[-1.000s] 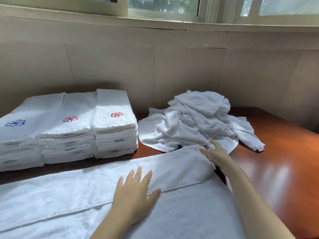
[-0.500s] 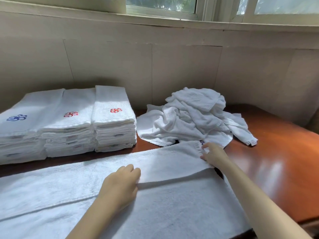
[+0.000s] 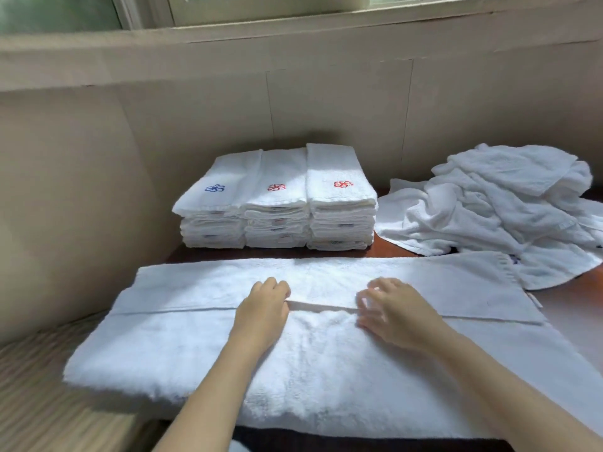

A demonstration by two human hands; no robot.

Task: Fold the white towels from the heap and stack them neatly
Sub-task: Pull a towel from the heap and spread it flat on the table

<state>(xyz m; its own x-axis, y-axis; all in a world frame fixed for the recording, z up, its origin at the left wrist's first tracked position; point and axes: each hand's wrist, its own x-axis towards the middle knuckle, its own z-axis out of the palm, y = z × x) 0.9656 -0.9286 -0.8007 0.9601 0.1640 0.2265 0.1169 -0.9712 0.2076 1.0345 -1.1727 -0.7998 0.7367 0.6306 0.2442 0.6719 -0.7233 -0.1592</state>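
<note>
A long white towel (image 3: 326,363) lies spread across the table in front of me, its far strip folded over toward me. My left hand (image 3: 261,311) sits at the middle of that folded edge with its fingers curled over it. Just to the right, my right hand (image 3: 391,313) curls its fingers on the same edge, slightly blurred. The towel bunches a little between the two hands. The heap of loose white towels (image 3: 489,207) lies at the far right. Three stacks of folded towels (image 3: 277,207) stand side by side behind the spread towel.
The brown wooden table (image 3: 385,252) shows between the stacks, the heap and the spread towel. A beige wall (image 3: 81,190) closes the left side and the back, with a window sill above. A striped surface (image 3: 32,386) lies at the lower left beside the table.
My right hand has left the towel's far right corner and come to the middle of the folded edge beside my left hand. My left hand's fingers have curled. The view has swung left.
</note>
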